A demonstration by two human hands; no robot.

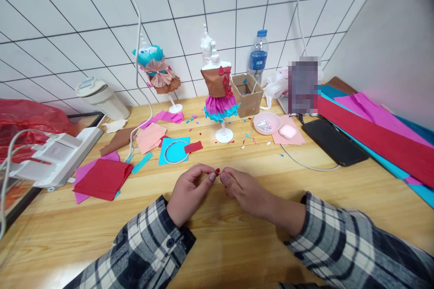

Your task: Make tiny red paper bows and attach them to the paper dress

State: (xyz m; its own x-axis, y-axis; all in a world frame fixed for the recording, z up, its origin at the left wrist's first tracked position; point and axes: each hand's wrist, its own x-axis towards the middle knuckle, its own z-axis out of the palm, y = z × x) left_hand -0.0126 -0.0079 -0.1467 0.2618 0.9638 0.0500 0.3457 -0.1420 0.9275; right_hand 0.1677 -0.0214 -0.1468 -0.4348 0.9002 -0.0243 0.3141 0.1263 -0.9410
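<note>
My left hand (pixel 194 192) pinches a tiny red paper piece (pixel 217 171) between thumb and fingertips, just above the table. Close beside it, my right hand (pixel 246 189) is closed with thumb against curled fingers; a thin strand seems to run to it from the red piece, too small to name. Beyond the hands stands a small mannequin (pixel 216 83) in a brown paper top with red bows and a magenta and blue skirt. A ring of wire or tape (pixel 165 157) lies on a blue paper square (pixel 186 141), with a red paper strip (pixel 194 146) across its edge.
Red paper sheets (pixel 101 180) and a power strip (pixel 57 160) lie left. Behind are a second dressed mannequin (pixel 161 74), a tumbler (pixel 103 99), a cardboard box (pixel 249 99) and a water bottle (pixel 258 56). A pink bowl (pixel 275 129), phone (pixel 334 140) and long red paper (pixel 376 133) lie right.
</note>
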